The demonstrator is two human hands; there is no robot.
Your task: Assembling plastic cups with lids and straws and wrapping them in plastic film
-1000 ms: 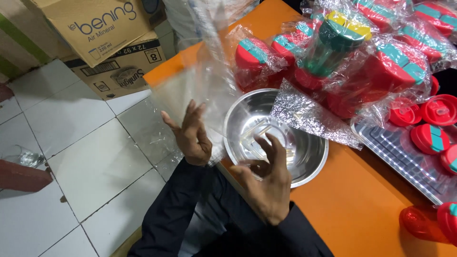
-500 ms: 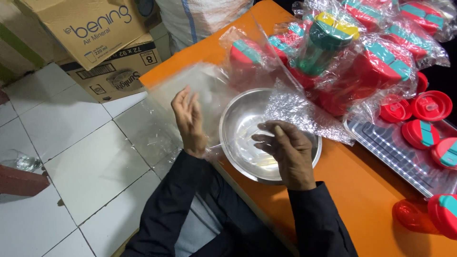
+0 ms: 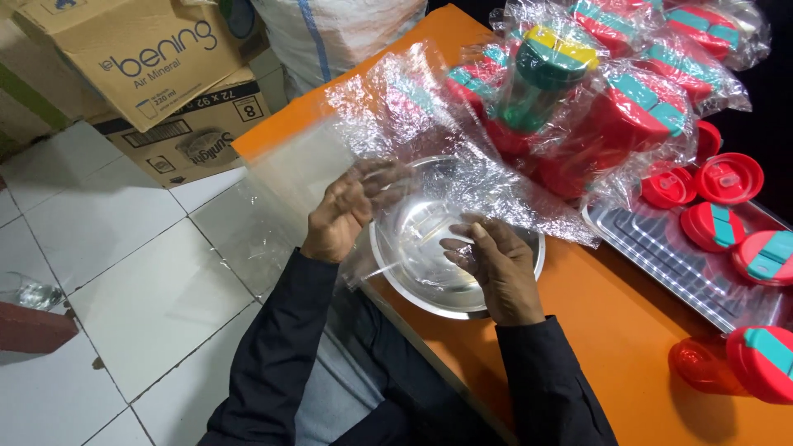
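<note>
The clear plastic bag (image 3: pixel 285 177) stretches up and leftward from the left hand (image 3: pixel 347 211) pinching it; the right hand (image 3: pixel 487 264), fingers half-curled, grips its lower edge over the steel bowl (image 3: pixel 529 264).

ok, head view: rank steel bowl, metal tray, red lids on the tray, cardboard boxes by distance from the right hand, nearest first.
From the right hand:
1. Steel bowl, directly under the hand, at the table's near edge.
2. Metal tray, to its right on the orange table.
3. Red lids, farther right, on the tray's far end.
4. Cardboard boxes, far left, on the floor beyond the left hand.
</note>
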